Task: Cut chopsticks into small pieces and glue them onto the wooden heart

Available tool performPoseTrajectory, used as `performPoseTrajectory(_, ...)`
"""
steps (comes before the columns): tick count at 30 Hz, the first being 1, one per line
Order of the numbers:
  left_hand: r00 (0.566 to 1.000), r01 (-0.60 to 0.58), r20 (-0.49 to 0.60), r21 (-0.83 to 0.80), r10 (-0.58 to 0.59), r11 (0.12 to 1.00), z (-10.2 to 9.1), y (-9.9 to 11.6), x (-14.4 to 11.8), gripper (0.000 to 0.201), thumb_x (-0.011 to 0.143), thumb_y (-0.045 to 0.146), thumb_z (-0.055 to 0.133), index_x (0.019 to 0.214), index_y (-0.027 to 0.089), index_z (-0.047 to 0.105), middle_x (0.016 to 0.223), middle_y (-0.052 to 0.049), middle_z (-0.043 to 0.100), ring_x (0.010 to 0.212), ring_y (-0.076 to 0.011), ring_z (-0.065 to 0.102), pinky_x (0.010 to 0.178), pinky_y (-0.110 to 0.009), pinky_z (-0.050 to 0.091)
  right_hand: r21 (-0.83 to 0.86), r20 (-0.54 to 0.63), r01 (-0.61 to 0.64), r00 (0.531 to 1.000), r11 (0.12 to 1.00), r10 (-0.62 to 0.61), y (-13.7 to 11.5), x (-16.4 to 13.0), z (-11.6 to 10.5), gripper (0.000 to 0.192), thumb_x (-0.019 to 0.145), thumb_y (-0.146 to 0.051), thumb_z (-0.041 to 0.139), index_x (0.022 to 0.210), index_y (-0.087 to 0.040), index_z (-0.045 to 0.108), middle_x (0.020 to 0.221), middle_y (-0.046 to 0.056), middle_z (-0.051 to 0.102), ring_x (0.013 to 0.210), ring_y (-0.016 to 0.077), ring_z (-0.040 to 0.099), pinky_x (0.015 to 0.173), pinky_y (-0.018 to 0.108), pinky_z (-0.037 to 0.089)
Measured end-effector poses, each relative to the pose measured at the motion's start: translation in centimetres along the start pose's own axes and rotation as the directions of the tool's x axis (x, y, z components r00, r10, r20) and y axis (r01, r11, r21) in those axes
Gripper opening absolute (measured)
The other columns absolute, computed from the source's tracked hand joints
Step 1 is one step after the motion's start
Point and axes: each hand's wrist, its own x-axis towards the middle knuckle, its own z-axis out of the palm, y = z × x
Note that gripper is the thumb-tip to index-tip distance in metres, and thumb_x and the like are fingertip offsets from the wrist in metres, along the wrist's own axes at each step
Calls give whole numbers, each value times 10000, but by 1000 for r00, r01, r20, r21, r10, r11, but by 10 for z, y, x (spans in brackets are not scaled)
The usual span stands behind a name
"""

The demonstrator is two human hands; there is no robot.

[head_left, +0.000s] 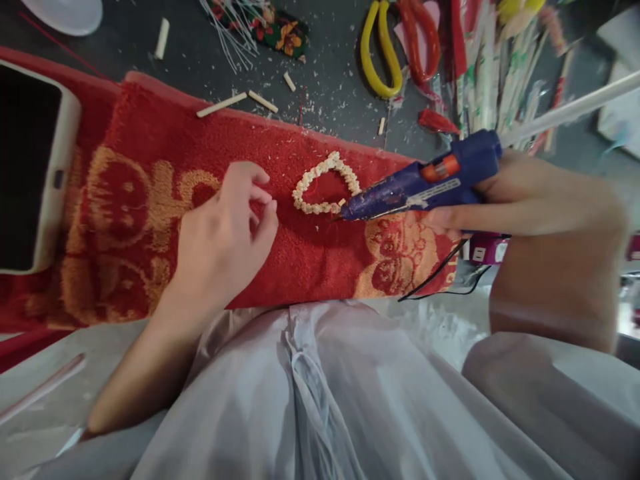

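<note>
One knobbly, cream-coloured loop of small pieces is lying near the far edge of the red-and-orange terry towel. Our right hand is gripping a blue-and-orange plastic glue gun, its nozzle sitting at the loop's near-right side. Our left hand is curling loosely; we cannot tell whether it is pinching anything. We are judging the outline nearly complete, the nozzle spot being left; pale sticks are lying loose along the far edge.
</note>
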Motion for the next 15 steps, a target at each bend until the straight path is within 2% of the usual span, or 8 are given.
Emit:
performPoseTrajectory(2, 999, -34, -8, -42, 34, 999, -3, -3, 5, 367, 916, 273, 513, 1279, 216, 503, 1205, -32, 686, 788, -121, 675, 701, -256, 530, 27, 48, 17, 999, 999, -18, 4, -8, 3, 515, 799, -655, 549, 569, -201, 627, 767, -37, 729, 761, 52, 658, 598, 206, 506)
performPoseTrajectory(4, 995, -96, 10, -67, 97, 993, -7, -7, 13, 488, 912, 264, 518, 1389, 191, 447, 1363, -60, 600, 848, -113, 673, 789, -260, 545, 81, 237, 64, 968, 995, -82, 10, -3, 2, 558, 694, -747, 571, 558, -209, 626, 697, -38, 707, 751, 65, 656, 596, 214, 509)
performPoseTrajectory(6, 991, -132, 19, -79, 134, 988, -13, -10, 22, 558, 896, 279, 541, 1432, 166, 432, 1381, -66, 586, 898, -120, 673, 892, -272, 540, 182, 506, 104, 843, 978, -184, 19, 7, -1, 585, 577, -799, 603, 553, -216, 636, 637, -41, 680, 769, 83, 664, 628, 225, 526)
performPoseTrajectory(7, 993, -113, 30, -59, 115, 992, -17, -9, 28, 556, 892, 300, 544, 1430, 200, 447, 1388, -39, 580, 938, -127, 672, 943, -282, 527, 224, 550, 104, 807, 969, -214, 24, 11, -3, 581, 577, -794, 611, 533, -215, 625, 620, -40, 670, 755, 81, 663, 637, 226, 530)
performPoseTrajectory(9, 996, -85, 32, 65, 83, 994, -27, -6, 40, 585, 915, 338, 454, 1485, 251, 357, 1452, -7, 509, 1049, -153, 657, 961, -300, 533, 280, 581, 84, 778, 956, -239, 34, 14, -6, 555, 603, -765, 632, 532, -214, 625, 570, -39, 649, 658, 63, 647, 585, 206, 517)
performPoseTrajectory(11, 999, -30, 2, 403, 32, 915, -35, -1, 49, 632, 923, 386, 364, 1522, 211, 259, 1493, -26, 438, 1376, -238, 431, 1106, -400, 445, 325, 566, 61, 787, 944, -246, 44, 10, -6, 516, 651, -728, 645, 583, -216, 653, 511, -41, 627, 517, 44, 599, 474, 175, 471)
performPoseTrajectory(14, 969, 245, -142, 640, -201, 728, -38, 5, 51, 646, 947, 475, 246, 1537, 345, 17, 1411, -46, 423, 1371, -317, 423, 984, -543, 497, 388, 564, 13, 787, 921, -249, 58, 2, -6, 473, 695, -687, 662, 657, -216, 686, 463, -30, 619, 392, 50, 547, 373, 158, 420)
performPoseTrajectory(15, 954, 298, -197, 630, -224, 717, -35, 5, 48, 623, 934, 448, 276, 1519, 339, 94, 1381, -53, 436, 1338, -321, 454, 957, -534, 507, 404, 565, -11, 789, 915, -240, 62, 0, -5, 469, 695, -680, 672, 659, -213, 688, 460, -21, 620, 381, 60, 548, 368, 163, 425)
